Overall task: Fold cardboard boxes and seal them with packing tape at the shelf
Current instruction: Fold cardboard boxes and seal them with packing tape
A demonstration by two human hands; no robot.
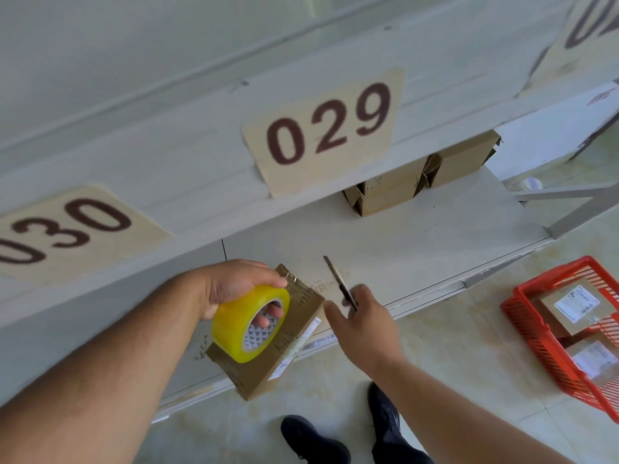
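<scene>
Left hand (234,284), reaching in from the lower left, grips a yellowish roll of clear packing tape (249,324) atop a brown cardboard box (284,343) at the white shelf's (418,236) front edge. Right hand (363,324) pinches a slim metal-bladed utility knife (339,281), blade pointing up over the shelf.

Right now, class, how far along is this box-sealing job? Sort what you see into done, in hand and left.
Done: two folded boxes stand at the back of the shelf.

In hand: the left hand holds the tape roll on the front box; the right hand grips a cutter.

Left: whether its seal is finished cannot be told.
</scene>
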